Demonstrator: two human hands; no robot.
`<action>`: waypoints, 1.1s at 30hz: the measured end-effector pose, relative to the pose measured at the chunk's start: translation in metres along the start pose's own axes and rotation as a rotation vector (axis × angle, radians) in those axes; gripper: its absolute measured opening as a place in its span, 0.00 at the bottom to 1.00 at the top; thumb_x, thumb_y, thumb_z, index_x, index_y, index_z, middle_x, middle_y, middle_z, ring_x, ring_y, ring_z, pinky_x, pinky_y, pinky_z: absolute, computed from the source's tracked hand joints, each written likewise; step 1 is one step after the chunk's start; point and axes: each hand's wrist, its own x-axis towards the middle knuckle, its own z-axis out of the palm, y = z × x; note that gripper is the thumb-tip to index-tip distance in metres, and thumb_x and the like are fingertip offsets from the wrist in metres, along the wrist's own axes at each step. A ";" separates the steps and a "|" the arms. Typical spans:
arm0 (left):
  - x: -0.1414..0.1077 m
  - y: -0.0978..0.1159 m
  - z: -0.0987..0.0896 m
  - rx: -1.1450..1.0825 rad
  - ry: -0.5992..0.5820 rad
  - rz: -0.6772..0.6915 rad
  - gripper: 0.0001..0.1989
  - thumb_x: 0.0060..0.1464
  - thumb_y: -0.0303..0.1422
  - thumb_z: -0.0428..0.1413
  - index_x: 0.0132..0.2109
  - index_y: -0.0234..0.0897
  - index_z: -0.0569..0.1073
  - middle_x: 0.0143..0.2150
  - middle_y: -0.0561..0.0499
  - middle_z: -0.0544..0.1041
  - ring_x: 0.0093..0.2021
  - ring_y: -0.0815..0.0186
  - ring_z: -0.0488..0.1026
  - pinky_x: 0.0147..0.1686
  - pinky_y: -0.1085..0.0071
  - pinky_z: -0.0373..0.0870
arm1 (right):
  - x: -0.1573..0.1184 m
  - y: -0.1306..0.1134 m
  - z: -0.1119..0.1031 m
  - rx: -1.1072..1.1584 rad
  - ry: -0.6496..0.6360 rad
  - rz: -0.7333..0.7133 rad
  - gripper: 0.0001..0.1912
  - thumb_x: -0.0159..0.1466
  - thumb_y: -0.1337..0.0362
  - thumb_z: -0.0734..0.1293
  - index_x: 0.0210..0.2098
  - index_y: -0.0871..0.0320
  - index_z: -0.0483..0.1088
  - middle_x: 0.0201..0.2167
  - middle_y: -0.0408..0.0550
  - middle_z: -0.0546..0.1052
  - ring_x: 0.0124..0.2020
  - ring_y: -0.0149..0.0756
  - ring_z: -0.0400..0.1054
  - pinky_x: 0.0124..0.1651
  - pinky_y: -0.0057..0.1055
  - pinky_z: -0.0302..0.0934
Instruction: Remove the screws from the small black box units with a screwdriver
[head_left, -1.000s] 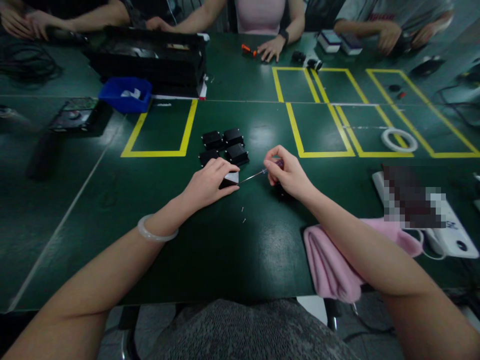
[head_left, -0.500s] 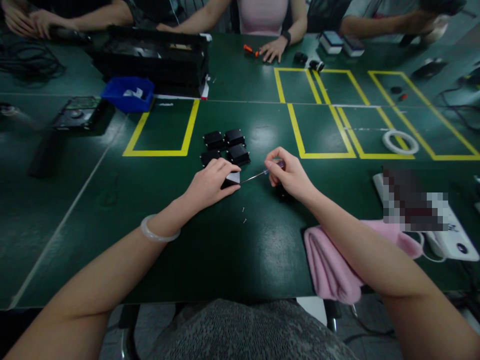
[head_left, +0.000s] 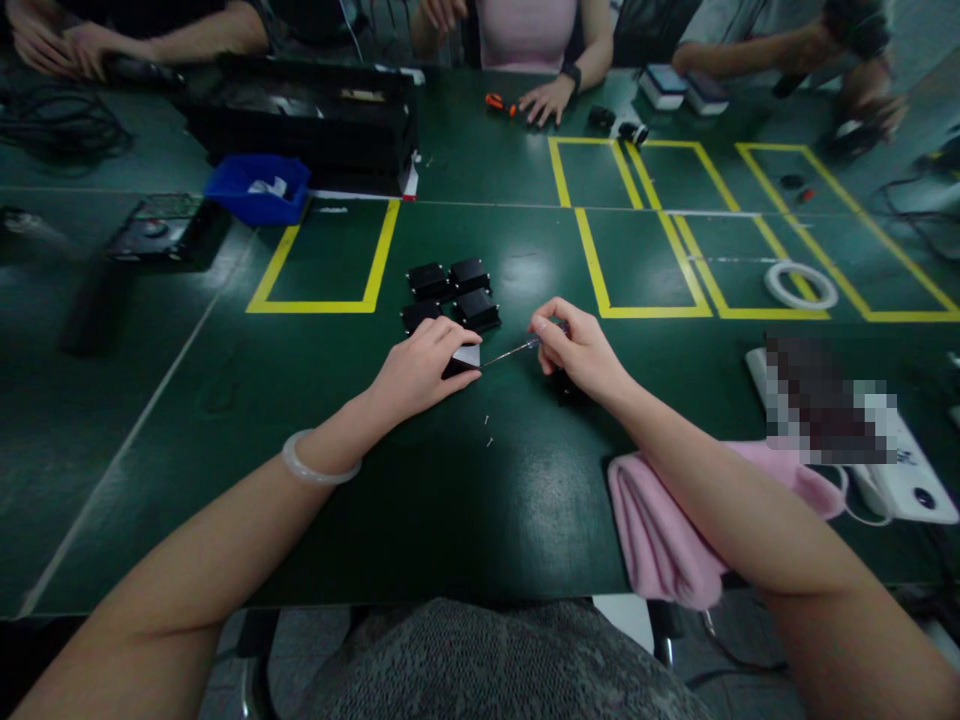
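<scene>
Black block (head_left: 466, 358) in left hand (head_left: 416, 367), screwdriver (head_left: 532, 342) in right hand (head_left: 577, 350).

the green table (head_left: 375, 530) bears two tiny screws (head_left: 486, 420) nearer than the grip, four black boxes (head_left: 475, 307) just beyond it, a pink cloth (head_left: 664, 530) and white ring (head_left: 801, 303) to its right.

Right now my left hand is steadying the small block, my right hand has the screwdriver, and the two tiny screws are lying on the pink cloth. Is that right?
Not quite: the head view shows the two tiny screws on the green tabletop, left of the pink cloth. Your left hand does steady the small block, and your right hand holds the screwdriver.
</scene>
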 end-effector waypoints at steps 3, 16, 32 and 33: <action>0.000 -0.001 0.001 0.004 0.007 -0.001 0.19 0.64 0.38 0.61 0.57 0.37 0.70 0.54 0.42 0.76 0.54 0.52 0.72 0.45 0.58 0.76 | 0.000 0.000 -0.001 -0.006 -0.006 -0.004 0.15 0.71 0.51 0.65 0.36 0.55 0.64 0.14 0.31 0.60 0.15 0.26 0.61 0.22 0.26 0.52; -0.001 0.000 0.000 -0.006 0.006 0.000 0.18 0.64 0.38 0.60 0.58 0.37 0.70 0.54 0.43 0.75 0.53 0.53 0.72 0.44 0.60 0.75 | 0.000 0.002 0.000 0.029 -0.003 -0.015 0.12 0.70 0.54 0.67 0.37 0.54 0.64 0.14 0.31 0.63 0.15 0.25 0.62 0.21 0.26 0.53; 0.000 0.000 0.000 -0.005 0.006 0.001 0.18 0.64 0.38 0.60 0.58 0.37 0.70 0.54 0.42 0.75 0.53 0.52 0.71 0.45 0.58 0.75 | 0.000 -0.002 0.000 0.029 0.010 0.003 0.10 0.69 0.58 0.67 0.37 0.55 0.64 0.17 0.32 0.66 0.16 0.25 0.63 0.22 0.26 0.55; -0.001 0.000 0.001 -0.006 0.009 0.001 0.18 0.64 0.38 0.59 0.57 0.37 0.70 0.54 0.42 0.75 0.53 0.52 0.71 0.45 0.58 0.75 | 0.000 -0.002 0.000 0.012 0.004 0.005 0.11 0.69 0.57 0.67 0.37 0.55 0.64 0.16 0.32 0.65 0.16 0.25 0.63 0.22 0.26 0.54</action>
